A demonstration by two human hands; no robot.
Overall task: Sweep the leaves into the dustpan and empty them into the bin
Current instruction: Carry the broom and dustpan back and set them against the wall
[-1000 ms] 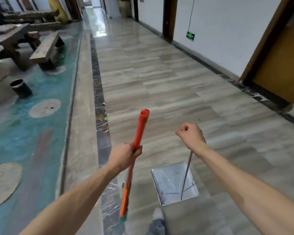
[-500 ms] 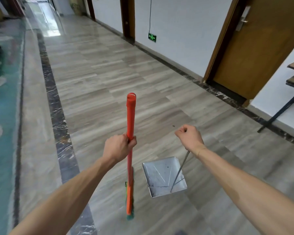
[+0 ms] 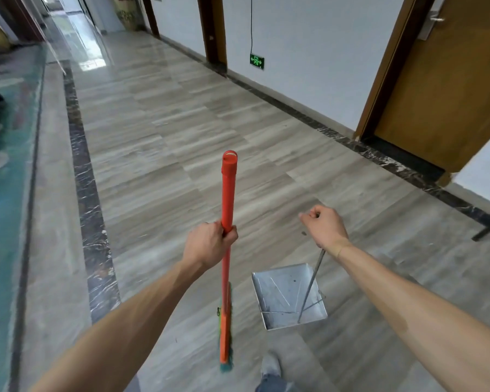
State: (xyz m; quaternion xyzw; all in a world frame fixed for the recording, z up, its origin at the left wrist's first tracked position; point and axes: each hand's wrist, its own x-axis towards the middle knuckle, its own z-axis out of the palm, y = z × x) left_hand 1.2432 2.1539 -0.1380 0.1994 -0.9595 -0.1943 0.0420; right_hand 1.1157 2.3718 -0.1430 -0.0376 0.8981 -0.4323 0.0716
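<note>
A: Dustpan (image 3: 287,295) where?
B: Hanging low at right on a thin metal rod (image 3: 311,287), just above the floor (image 3: 164,131); open side toward the corridor, pan bare but for a few dark specks.
A: And around it, biggest first?
B: Grey striped tiles down a long corridor, dark marble strip (image 3: 85,176) along the left, teal flooring (image 3: 0,193) beyond. White wall (image 3: 309,52) on the right, wooden door (image 3: 447,80) with a metal handle, small green exit sign (image 3: 257,61) low on the wall.
A: Broom (image 3: 227,250)?
B: Upright, left of the dustpan, not touching. Orange handle, teal bristles at the floor.
A: Hands?
B: Left hand (image 3: 208,244) wrapped tight round the handle about midway. Right hand (image 3: 324,226) fisted over the rod's top end.
A: Anything smaller?
B: Grey shoe (image 3: 270,366) at the bottom edge, between broom and dustpan. Can't make out any leaves or a bin.
</note>
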